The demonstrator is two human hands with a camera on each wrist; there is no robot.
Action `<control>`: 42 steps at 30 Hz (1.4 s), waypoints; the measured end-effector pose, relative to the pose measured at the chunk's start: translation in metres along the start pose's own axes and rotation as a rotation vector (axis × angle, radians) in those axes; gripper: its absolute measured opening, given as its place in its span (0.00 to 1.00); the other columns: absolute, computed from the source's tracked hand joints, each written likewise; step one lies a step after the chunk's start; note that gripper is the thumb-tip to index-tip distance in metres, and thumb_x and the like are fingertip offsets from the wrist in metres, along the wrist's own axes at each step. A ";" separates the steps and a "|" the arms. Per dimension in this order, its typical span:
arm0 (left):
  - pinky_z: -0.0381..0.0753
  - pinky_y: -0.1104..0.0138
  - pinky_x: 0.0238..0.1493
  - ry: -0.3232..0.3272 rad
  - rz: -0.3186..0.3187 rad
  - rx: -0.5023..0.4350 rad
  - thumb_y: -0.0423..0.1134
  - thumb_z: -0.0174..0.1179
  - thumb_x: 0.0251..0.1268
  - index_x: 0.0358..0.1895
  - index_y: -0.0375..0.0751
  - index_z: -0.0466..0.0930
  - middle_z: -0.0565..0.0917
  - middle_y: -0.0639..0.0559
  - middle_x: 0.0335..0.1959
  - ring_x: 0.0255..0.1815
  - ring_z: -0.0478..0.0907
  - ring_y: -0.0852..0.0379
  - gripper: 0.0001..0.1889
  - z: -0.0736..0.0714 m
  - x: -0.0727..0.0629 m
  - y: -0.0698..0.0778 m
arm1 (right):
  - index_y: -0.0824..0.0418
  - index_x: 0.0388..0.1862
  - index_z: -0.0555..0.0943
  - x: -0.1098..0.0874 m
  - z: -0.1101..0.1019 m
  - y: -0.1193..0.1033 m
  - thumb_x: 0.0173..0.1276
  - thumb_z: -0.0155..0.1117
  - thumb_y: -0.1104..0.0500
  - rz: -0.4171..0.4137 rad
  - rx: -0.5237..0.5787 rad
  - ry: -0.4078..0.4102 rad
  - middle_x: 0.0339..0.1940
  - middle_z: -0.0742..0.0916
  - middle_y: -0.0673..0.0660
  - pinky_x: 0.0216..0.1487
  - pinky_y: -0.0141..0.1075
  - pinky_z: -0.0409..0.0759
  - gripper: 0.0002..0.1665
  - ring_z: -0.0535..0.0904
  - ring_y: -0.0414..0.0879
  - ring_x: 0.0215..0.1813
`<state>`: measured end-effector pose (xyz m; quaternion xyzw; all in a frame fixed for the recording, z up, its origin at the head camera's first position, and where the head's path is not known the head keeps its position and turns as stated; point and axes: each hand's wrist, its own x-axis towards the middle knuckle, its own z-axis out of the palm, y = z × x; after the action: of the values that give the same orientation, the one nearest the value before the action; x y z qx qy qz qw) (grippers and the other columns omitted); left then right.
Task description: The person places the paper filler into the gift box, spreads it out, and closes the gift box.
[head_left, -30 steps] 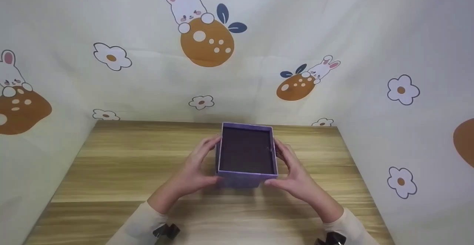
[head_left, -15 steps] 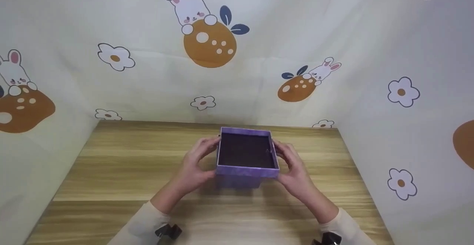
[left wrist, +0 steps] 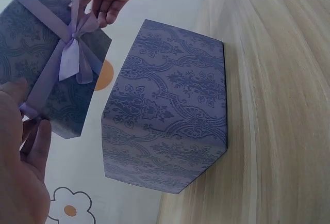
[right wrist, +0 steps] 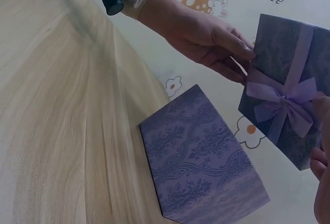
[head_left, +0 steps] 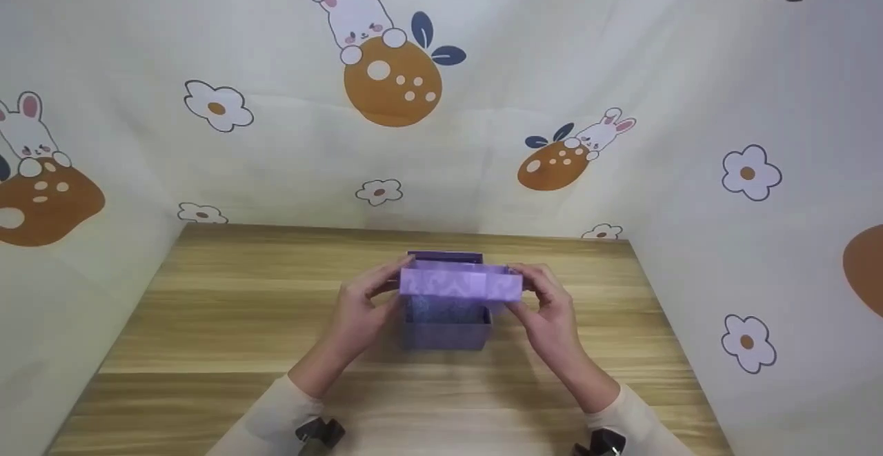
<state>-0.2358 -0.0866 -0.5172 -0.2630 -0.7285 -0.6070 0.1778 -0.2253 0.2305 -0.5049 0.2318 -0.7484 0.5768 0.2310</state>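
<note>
A purple patterned box lid [head_left: 461, 283] is held raised over an open box bottom [head_left: 445, 337] of the same pattern, which stands on the table. In the head view the lid is tilted, one side wall toward me. My left hand [head_left: 362, 311] grips its left end between thumb and fingers; my right hand [head_left: 552, 311] grips the right end. Both wrist views show a lilac ribbon bow [left wrist: 76, 43] tied across the lid's outer face. The box bottom's inside is mostly hidden behind the lid.
The box stands toward the back of a wood-grain table [head_left: 248, 304]. Behind and at both sides hangs a pale curtain [head_left: 276, 159] printed with rabbits, oranges and flowers. A small black camera [head_left: 321, 432] is strapped at the left sleeve.
The lid, held dark inside up before, has been tilted by both hands so that its side wall faces me. More of the open box bottom now shows beneath it.
</note>
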 end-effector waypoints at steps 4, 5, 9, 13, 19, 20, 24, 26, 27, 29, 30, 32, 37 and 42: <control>0.91 0.59 0.60 0.020 0.013 0.049 0.30 0.75 0.71 0.67 0.37 0.88 0.92 0.49 0.60 0.55 0.91 0.50 0.22 0.001 0.000 -0.001 | 0.65 0.55 0.91 0.001 0.001 0.002 0.66 0.77 0.77 -0.005 -0.004 0.042 0.50 0.88 0.60 0.61 0.32 0.84 0.20 0.84 0.45 0.55; 0.91 0.59 0.60 0.026 0.017 0.059 0.31 0.75 0.71 0.67 0.38 0.89 0.92 0.50 0.59 0.54 0.91 0.51 0.22 0.001 0.000 -0.001 | 0.66 0.55 0.92 0.001 0.002 0.002 0.66 0.77 0.77 -0.005 -0.001 0.046 0.51 0.89 0.60 0.62 0.33 0.84 0.20 0.85 0.45 0.55; 0.90 0.58 0.62 0.040 0.019 0.071 0.32 0.77 0.71 0.66 0.39 0.90 0.93 0.52 0.59 0.56 0.91 0.51 0.22 0.001 0.000 -0.001 | 0.67 0.55 0.91 0.001 0.003 0.003 0.68 0.76 0.76 0.039 0.038 0.045 0.51 0.91 0.57 0.65 0.36 0.85 0.18 0.88 0.47 0.55; 0.90 0.59 0.61 0.034 0.003 0.053 0.34 0.77 0.71 0.66 0.39 0.89 0.92 0.51 0.60 0.56 0.91 0.51 0.22 0.002 0.000 0.000 | 0.70 0.53 0.90 0.000 0.004 0.005 0.68 0.76 0.75 0.082 0.058 0.054 0.46 0.92 0.58 0.61 0.34 0.86 0.15 0.88 0.46 0.50; 0.94 0.59 0.48 0.033 -0.044 0.008 0.32 0.76 0.71 0.69 0.37 0.87 0.92 0.46 0.60 0.45 0.93 0.51 0.24 0.003 -0.001 0.000 | 0.69 0.52 0.89 -0.001 0.004 0.007 0.70 0.76 0.72 0.104 0.067 0.033 0.40 0.89 0.66 0.51 0.33 0.87 0.13 0.86 0.47 0.43; 0.95 0.59 0.47 0.034 -0.056 0.004 0.33 0.76 0.71 0.70 0.38 0.86 0.91 0.46 0.62 0.44 0.93 0.52 0.25 0.003 -0.001 0.000 | 0.69 0.54 0.88 -0.001 0.004 0.008 0.71 0.75 0.72 0.104 0.073 0.029 0.39 0.89 0.66 0.50 0.33 0.87 0.14 0.85 0.47 0.42; 0.95 0.61 0.41 0.029 -0.083 -0.011 0.33 0.76 0.72 0.76 0.42 0.82 0.91 0.46 0.62 0.36 0.92 0.54 0.30 0.004 -0.003 0.000 | 0.71 0.66 0.84 -0.002 0.006 0.010 0.71 0.74 0.75 0.066 0.106 0.019 0.48 0.88 0.65 0.45 0.31 0.86 0.25 0.84 0.45 0.36; 0.94 0.61 0.38 0.025 -0.079 -0.017 0.33 0.76 0.72 0.78 0.44 0.80 0.93 0.48 0.53 0.32 0.90 0.54 0.32 0.004 -0.003 -0.001 | 0.70 0.72 0.81 -0.002 0.007 0.011 0.71 0.73 0.76 0.050 0.112 0.013 0.56 0.86 0.63 0.43 0.30 0.85 0.31 0.83 0.43 0.33; 0.94 0.61 0.37 0.026 -0.066 -0.027 0.32 0.75 0.72 0.78 0.44 0.80 0.93 0.47 0.56 0.31 0.90 0.53 0.32 0.004 -0.003 -0.002 | 0.70 0.75 0.80 -0.002 0.007 0.012 0.70 0.73 0.77 0.046 0.115 0.009 0.60 0.85 0.62 0.41 0.29 0.84 0.34 0.82 0.43 0.32; 0.94 0.62 0.36 0.025 -0.035 -0.034 0.31 0.75 0.73 0.79 0.43 0.78 0.91 0.46 0.61 0.29 0.90 0.53 0.33 0.005 -0.003 -0.003 | 0.68 0.79 0.78 -0.001 0.007 0.012 0.71 0.74 0.76 0.054 0.112 -0.001 0.68 0.84 0.62 0.37 0.28 0.82 0.37 0.81 0.41 0.31; 0.94 0.62 0.35 0.020 -0.024 -0.035 0.31 0.74 0.73 0.80 0.44 0.78 0.90 0.45 0.63 0.29 0.89 0.53 0.33 0.005 -0.002 -0.004 | 0.67 0.80 0.77 -0.001 0.007 0.012 0.71 0.74 0.76 0.068 0.104 -0.007 0.71 0.83 0.62 0.34 0.27 0.81 0.38 0.80 0.40 0.31; 0.93 0.64 0.34 0.017 -0.009 -0.055 0.30 0.74 0.74 0.80 0.43 0.77 0.79 0.45 0.78 0.29 0.89 0.53 0.34 0.006 -0.002 -0.005 | 0.66 0.81 0.76 -0.001 0.007 0.013 0.73 0.73 0.75 0.088 0.103 -0.019 0.76 0.81 0.64 0.31 0.26 0.79 0.38 0.79 0.39 0.30; 0.92 0.65 0.34 -0.013 -0.072 -0.112 0.31 0.72 0.75 0.82 0.45 0.74 0.71 0.49 0.85 0.30 0.88 0.50 0.35 0.005 -0.004 -0.004 | 0.67 0.83 0.73 -0.004 0.005 0.016 0.77 0.70 0.71 0.113 0.174 -0.079 0.82 0.75 0.68 0.31 0.25 0.79 0.37 0.80 0.38 0.34; 0.94 0.58 0.41 -0.106 -0.135 -0.122 0.37 0.78 0.69 0.88 0.49 0.65 0.62 0.50 0.90 0.38 0.88 0.48 0.46 -0.002 -0.006 -0.001 | 0.65 0.90 0.60 -0.005 -0.001 0.018 0.72 0.82 0.49 0.090 0.243 -0.251 0.88 0.65 0.70 0.53 0.28 0.84 0.59 0.78 0.43 0.49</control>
<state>-0.2320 -0.0895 -0.5216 -0.2552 -0.7146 -0.6463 0.0813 -0.2320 0.2358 -0.5213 0.2943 -0.7058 0.6393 0.0801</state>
